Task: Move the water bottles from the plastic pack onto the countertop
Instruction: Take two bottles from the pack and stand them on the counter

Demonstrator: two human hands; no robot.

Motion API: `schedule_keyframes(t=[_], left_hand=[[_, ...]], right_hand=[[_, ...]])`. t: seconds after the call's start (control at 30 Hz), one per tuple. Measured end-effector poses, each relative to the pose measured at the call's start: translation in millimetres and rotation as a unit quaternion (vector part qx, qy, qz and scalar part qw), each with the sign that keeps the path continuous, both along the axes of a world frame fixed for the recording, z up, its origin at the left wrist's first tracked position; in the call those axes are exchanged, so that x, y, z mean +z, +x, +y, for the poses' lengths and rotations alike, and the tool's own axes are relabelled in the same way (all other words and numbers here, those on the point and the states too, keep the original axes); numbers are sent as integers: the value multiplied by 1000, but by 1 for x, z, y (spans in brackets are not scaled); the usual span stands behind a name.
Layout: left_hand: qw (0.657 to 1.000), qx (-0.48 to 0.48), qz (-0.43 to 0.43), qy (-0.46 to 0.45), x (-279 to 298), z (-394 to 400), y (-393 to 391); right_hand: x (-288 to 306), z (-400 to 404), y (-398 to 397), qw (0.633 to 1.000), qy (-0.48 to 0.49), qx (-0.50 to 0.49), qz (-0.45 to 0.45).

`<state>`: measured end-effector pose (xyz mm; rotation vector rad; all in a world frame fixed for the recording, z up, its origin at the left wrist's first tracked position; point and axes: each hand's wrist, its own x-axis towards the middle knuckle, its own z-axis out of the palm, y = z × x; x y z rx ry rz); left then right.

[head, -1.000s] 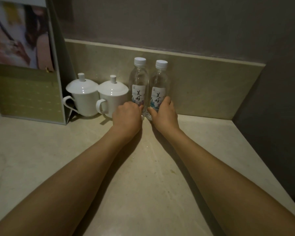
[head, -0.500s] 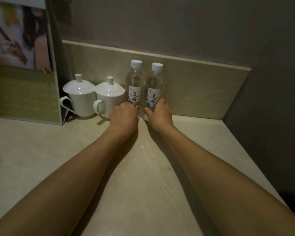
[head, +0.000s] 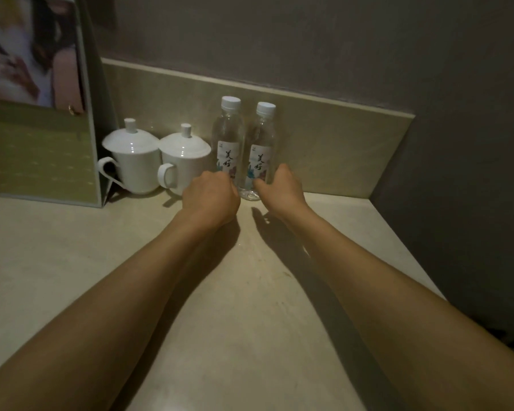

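Both hands, left (head: 209, 200) and right (head: 281, 192), grip upright bottles (head: 229, 137) on countertop (head: 250, 321).

The left hand (head: 209, 200) hid the base of the left bottle (head: 228, 137), and its fingers were out of sight. The picture's left edge cut off the blurred printed board (head: 33, 99). Both bottle labels were too small to read.

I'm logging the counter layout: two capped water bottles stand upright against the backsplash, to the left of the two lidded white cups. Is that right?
Not quite. The head view shows the two water bottles standing upright and capped against the backsplash, but to the right of the two lidded white cups, not the left.
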<state>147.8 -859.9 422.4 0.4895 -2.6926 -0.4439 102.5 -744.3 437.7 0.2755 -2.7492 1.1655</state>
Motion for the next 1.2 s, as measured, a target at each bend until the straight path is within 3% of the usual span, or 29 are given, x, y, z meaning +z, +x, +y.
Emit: schedule_keyframes(t=[0.47,0.8,1.2], left_hand=[[997,-16,69,-11,14,59,44],[992,-73,101,5,31,215,83],[980,-156,117,43,40,407,116]], right_hand=[[15,74,43,1000,-5,8,19],[22,219,100,996,-68,8,50],[19,404,156,976,-101,-103,161]])
